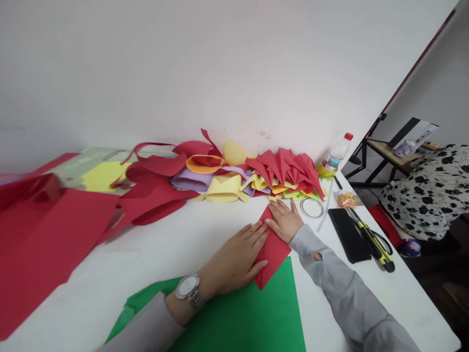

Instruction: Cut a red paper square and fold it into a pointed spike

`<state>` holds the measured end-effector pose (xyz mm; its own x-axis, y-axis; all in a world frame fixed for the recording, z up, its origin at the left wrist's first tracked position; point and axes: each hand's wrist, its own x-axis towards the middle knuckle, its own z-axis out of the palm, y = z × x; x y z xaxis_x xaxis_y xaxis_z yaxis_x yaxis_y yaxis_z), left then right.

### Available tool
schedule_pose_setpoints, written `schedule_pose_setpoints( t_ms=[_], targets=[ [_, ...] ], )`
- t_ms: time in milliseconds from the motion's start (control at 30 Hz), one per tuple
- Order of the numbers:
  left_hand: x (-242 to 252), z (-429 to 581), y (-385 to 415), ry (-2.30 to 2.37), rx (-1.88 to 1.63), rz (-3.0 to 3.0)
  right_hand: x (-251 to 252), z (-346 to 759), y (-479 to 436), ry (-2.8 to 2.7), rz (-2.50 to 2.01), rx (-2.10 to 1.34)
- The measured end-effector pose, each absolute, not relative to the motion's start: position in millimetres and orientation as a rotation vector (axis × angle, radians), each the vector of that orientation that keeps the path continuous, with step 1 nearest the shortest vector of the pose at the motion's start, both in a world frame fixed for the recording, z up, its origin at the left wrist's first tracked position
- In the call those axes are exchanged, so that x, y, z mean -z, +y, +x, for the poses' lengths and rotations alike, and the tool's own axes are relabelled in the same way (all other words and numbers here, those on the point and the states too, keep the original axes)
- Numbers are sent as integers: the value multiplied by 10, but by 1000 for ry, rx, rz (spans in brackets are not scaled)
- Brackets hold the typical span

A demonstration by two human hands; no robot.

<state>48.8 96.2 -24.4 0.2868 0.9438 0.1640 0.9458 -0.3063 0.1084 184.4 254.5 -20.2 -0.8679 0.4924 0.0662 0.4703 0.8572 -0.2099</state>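
Observation:
A folded red paper (275,254) lies on the white table, its lower part over a green sheet (271,313). My left hand (238,256), with a silver watch on the wrist, lies flat on the left side of the red paper, fingers stretched toward its upper part. Across the top of that paper rests my right hand (285,220), palm down with the fingers spread. The fingertips of both hands are close together near the paper's upper middle. Part of the paper is hidden under the hands.
Large red sheets (69,230) cover the table's left side. Along the wall lie rolled papers (225,186) and folded red shapes (286,168). At the right are a bottle (335,155), tape ring (311,208), black phone (350,234) and yellow-black cutter (375,244). Patterned cloth (428,190) shows beyond.

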Motion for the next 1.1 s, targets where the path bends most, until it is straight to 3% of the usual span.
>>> schedule_pose_setpoints(
  t_ms=[300,1100],
  targets=[
    [154,511,1225,-1875,537,-2419,205,1839,2540,-2898,-789,-321],
    [429,553,1403,-1886,362,-2254,237,1844,2537,-2866,-785,-230]
  ],
)
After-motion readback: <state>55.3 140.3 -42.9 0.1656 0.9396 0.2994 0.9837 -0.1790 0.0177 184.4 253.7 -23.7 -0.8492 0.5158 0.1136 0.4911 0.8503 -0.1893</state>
